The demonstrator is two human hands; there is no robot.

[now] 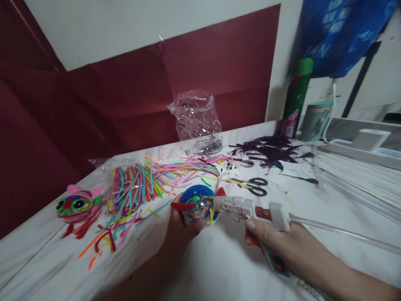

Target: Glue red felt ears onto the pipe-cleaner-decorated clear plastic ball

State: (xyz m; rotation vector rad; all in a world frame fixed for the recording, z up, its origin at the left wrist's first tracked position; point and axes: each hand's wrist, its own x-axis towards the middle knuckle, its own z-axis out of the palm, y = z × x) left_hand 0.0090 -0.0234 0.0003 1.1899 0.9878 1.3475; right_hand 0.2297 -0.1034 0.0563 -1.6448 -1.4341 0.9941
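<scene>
My left hand is closed around a round craft figure, blue on top with a red piece at each side and a shiny, clear-looking patch facing me. In my right hand is a white hot glue gun, its grip wrapped by my fingers. A long clear glue stick sticks out of its back end. The gun's nozzle meets the right side of the figure; whether it touches, I cannot tell. Past the figure lie black-handled scissors.
A finished-looking pink and red craft animal stands at the left. Beside it are colourful pipe cleaners and loose cut pieces. Purple strips, a green can, a mint cup and a crumpled clear bag stand or lie behind.
</scene>
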